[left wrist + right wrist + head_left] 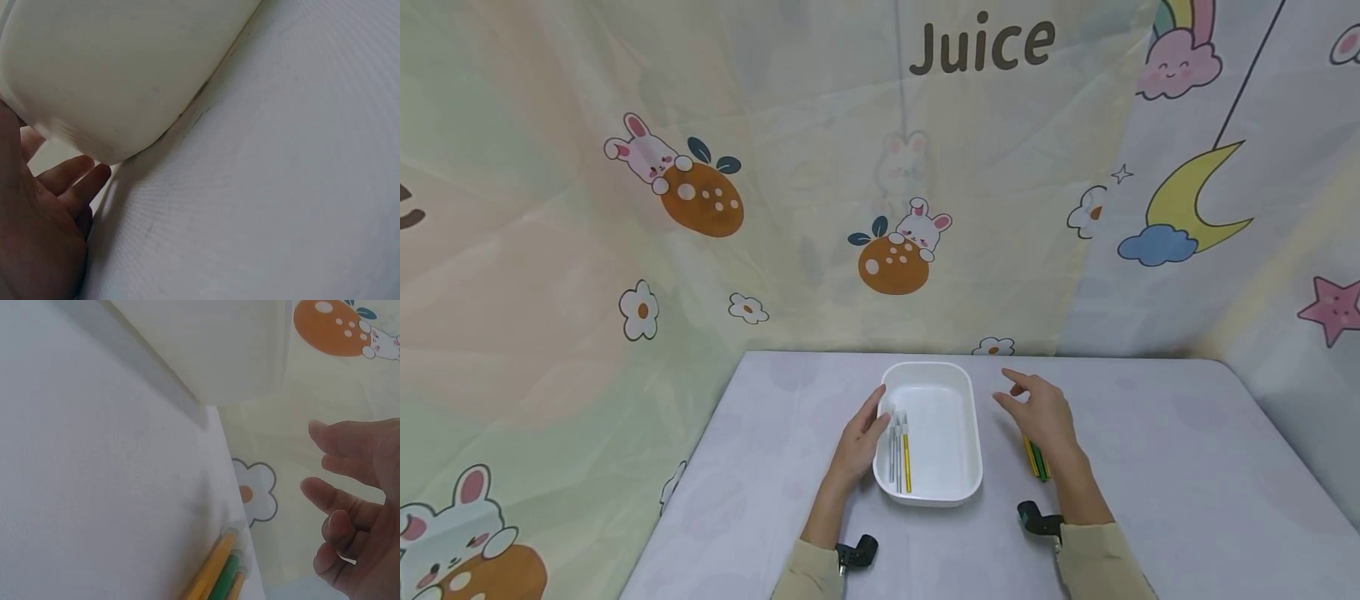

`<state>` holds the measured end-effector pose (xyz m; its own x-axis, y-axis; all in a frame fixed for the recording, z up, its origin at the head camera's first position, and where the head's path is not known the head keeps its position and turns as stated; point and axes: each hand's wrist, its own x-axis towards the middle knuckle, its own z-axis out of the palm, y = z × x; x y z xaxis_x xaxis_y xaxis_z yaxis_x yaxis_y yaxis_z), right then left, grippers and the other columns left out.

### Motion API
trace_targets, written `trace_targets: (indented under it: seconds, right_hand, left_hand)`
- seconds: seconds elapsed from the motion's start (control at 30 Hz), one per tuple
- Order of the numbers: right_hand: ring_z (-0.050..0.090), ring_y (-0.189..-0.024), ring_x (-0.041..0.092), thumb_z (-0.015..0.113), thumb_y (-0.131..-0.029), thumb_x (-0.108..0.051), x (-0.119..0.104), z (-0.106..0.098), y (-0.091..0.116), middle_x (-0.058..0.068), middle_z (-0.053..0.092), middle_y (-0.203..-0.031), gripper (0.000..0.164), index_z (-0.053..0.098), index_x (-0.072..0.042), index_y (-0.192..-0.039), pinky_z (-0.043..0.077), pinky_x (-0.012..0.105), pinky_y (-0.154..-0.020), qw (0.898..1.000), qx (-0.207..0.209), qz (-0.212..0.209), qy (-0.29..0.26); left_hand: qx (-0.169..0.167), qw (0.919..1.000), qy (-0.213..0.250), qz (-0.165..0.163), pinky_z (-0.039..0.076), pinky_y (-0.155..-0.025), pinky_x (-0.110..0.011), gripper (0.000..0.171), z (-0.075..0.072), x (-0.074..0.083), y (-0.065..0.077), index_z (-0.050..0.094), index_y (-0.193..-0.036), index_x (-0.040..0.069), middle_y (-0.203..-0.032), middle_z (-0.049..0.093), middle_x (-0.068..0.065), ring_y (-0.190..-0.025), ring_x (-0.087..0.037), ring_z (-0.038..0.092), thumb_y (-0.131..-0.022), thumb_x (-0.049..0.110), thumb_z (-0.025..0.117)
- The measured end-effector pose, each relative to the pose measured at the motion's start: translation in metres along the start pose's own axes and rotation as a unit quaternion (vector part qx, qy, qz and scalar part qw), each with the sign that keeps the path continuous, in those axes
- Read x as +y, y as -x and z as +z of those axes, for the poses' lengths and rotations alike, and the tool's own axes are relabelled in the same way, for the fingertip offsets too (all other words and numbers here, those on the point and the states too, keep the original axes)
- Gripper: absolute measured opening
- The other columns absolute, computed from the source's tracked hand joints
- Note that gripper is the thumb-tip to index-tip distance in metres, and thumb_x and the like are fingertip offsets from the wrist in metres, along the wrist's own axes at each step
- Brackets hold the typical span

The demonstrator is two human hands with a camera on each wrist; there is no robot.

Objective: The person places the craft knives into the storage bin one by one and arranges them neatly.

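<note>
My left hand (854, 446) holds the left edge of a white rectangular tray (943, 433), thumb at the rim. In the left wrist view its fingertips (94, 178) meet the tray's outer wall. Inside the tray, along its left side, lie several slim pen-like sticks (907, 462), grey-white and yellow. To the right of the tray my right hand (1047, 417) is raised over the table, thumb and forefinger apart, holding nothing. Below it lie yellow and green pen-like sticks (1037, 460), partly hidden by the hand; clear caps (231, 531) on their ends show in the right wrist view.
A pale cloth covers the table (1180, 467). Behind it hangs a printed curtain (805, 250) with rabbits, flowers and a moon. Each wrist wears a small black camera (859, 552).
</note>
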<state>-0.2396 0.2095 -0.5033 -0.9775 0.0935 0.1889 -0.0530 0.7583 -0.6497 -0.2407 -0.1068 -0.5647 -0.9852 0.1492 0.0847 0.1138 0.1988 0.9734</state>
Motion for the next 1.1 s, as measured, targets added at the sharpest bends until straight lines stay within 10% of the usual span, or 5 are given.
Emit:
trace_targets:
  seconds: [1.1]
  right_hand:
    - [0.067, -0.091, 0.032, 0.075, -0.096, -0.032, 0.021, 0.003, -0.001, 0.022, 0.071, -0.118, 0.054, 0.064, -0.007, -0.142, 0.056, 0.04, -0.067, 0.996, -0.068, 0.039, 0.042]
  left_hand:
    - [-0.001, 1.0, 0.003, -0.006, 0.021, -0.132, -0.043, 0.051, 0.0, -0.001, -0.001, 0.04, -0.16, 0.032, -0.169, 0.033, 0.012, -0.159, -0.013, 0.025, -0.11, 0.026, 0.05]
